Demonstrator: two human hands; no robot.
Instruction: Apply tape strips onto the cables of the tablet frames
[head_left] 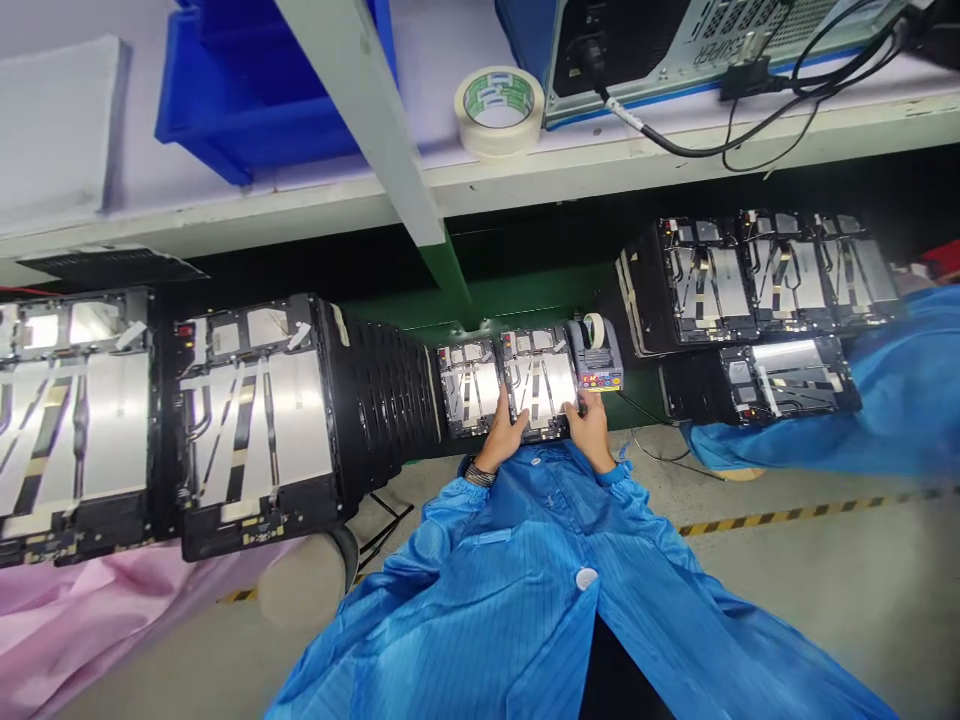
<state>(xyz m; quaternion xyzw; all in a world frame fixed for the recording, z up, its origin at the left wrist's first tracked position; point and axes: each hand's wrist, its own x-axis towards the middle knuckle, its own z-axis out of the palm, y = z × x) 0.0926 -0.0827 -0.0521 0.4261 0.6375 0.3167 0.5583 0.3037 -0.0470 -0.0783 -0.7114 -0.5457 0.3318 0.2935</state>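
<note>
My left hand (pixel 502 437) and my right hand (pixel 589 430) grip the near edge of a black-framed electronic panel (pixel 540 385) with silver shielding and flat ribbon cables. A similar panel (pixel 469 385) lies directly to the left of it, closest to my left hand. A tape dispenser (pixel 596 352) with a tape roll and coloured buttons stands just beyond my right hand. A dark wristband (pixel 480 476) circles my left wrist. Blue striped sleeves cover both my arms.
A tall ribbed black stack of units (pixel 382 400) lies left, with larger panels (pixel 247 420) beside it. More panels (pixel 772 275) lie right on blue cloth (pixel 847 410). Overhead, a white shelf (pixel 600 175) holds masking tape (pixel 499 112), a blue bin (pixel 255 95) and cabled equipment (pixel 675 50).
</note>
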